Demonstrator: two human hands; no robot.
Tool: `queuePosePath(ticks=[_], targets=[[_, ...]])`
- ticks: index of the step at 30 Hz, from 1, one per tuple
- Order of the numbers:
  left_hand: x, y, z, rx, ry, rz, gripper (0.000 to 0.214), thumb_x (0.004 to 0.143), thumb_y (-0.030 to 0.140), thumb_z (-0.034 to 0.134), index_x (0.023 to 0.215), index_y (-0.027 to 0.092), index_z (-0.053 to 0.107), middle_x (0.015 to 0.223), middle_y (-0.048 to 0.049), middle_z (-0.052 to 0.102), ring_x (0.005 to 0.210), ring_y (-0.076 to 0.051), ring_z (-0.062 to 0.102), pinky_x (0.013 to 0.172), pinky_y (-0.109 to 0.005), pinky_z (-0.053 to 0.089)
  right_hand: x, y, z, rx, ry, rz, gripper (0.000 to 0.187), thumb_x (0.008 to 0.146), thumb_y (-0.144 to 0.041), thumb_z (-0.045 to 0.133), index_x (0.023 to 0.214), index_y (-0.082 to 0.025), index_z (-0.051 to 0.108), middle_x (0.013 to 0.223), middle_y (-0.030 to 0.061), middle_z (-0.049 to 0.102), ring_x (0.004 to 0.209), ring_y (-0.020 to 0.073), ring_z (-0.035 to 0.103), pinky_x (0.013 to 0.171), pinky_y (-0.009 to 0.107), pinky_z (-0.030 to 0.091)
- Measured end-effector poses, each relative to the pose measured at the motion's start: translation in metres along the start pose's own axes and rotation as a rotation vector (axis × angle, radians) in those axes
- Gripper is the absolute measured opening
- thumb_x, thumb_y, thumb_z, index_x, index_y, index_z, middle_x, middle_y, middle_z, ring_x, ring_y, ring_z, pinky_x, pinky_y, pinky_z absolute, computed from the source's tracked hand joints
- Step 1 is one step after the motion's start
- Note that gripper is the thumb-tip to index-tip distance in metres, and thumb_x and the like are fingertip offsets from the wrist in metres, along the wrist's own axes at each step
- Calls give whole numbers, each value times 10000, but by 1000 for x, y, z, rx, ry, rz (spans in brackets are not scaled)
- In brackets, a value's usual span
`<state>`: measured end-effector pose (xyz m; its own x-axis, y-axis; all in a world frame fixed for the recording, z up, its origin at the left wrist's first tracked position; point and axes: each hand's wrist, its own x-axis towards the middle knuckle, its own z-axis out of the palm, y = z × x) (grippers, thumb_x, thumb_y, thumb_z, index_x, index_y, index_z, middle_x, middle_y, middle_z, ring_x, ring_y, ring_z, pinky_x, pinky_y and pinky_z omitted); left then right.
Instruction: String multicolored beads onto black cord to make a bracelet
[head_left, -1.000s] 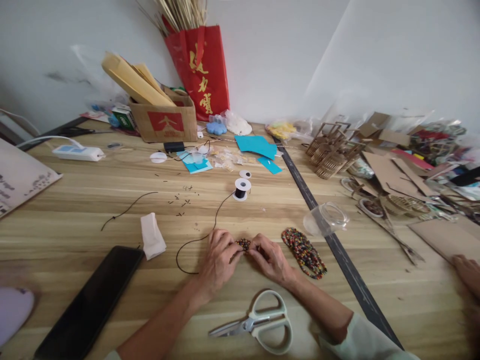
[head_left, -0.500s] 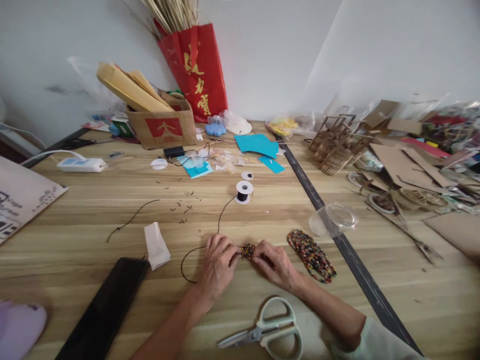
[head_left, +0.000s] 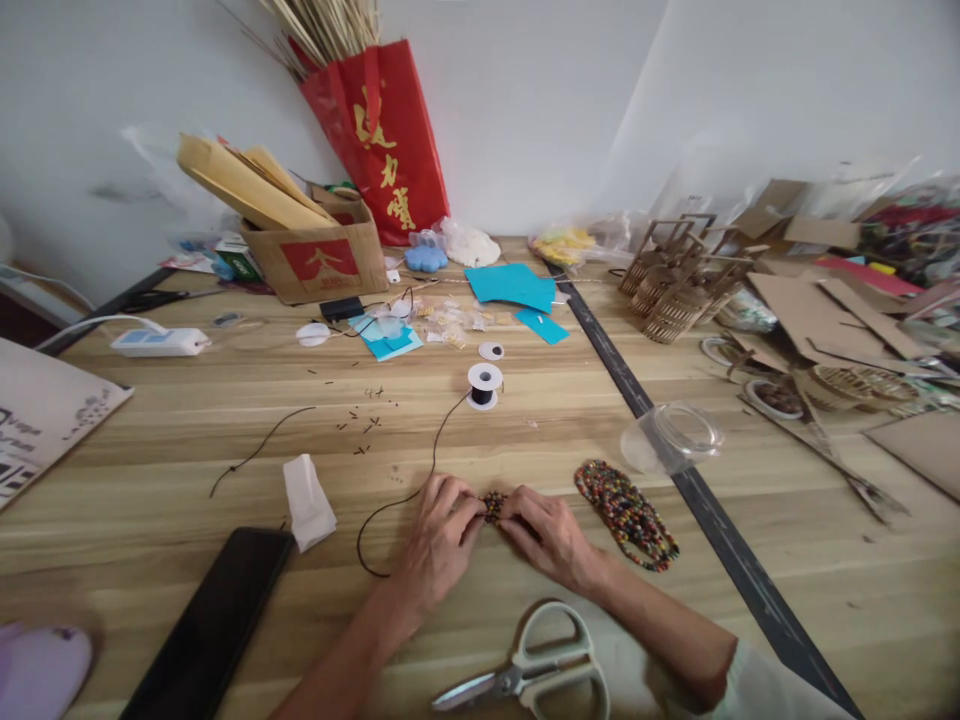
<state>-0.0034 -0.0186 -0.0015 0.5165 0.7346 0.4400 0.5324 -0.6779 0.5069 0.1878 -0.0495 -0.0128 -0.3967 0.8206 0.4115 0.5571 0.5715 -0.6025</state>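
A small cluster of multicoloured beads [head_left: 493, 507] lies between my two hands at the middle of the table. My left hand [head_left: 444, 525] is closed at its left side, fingertips pinched on the beads or their cord. From the right, my right hand [head_left: 546, 530] pinches the other side of the cluster. A black cord [head_left: 435, 450] runs from under my left hand to a white spool [head_left: 484, 385] standing upright beyond it; a loop of cord curves out to the left. Coiled strands of similar beads [head_left: 626, 513] lie to the right of my right hand.
Pale-handled scissors [head_left: 536, 672] lie in front of my forearms. At left are a black phone [head_left: 214, 620], a folded tissue [head_left: 308, 500] and cut cord bits. A clear plastic container [head_left: 667, 438] and small woven baskets [head_left: 667, 290] stand right. A red bag [head_left: 390, 140] leans behind.
The camera view has shifted slightly. Both hands still pinch the bead cluster and seem a little closer together around it, hiding slightly more of it.
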Motion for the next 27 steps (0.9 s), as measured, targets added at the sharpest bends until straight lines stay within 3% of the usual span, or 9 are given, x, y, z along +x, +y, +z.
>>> queuePosePath(ticks=[7, 27], targets=[[5, 5, -2, -164, -19, 31, 163, 817, 47, 579, 829, 185, 664, 945, -70, 602, 975, -219, 487, 853, -376, 472, -1, -2, -2, 10, -18, -28, 122, 966, -217, 430, 893, -195, 525, 807, 45, 594, 717, 139, 564, 643, 227, 444], [5, 7, -2, -226, -23, 12, 126, 812, 74, 592, 780, 179, 654, 869, -65, 626, 935, -206, 511, 821, -353, 480, -1, -2, -3, 45, -32, -15, 97, 955, -216, 454, 949, -191, 547, 869, 58, 607, 777, 153, 587, 685, 245, 467]])
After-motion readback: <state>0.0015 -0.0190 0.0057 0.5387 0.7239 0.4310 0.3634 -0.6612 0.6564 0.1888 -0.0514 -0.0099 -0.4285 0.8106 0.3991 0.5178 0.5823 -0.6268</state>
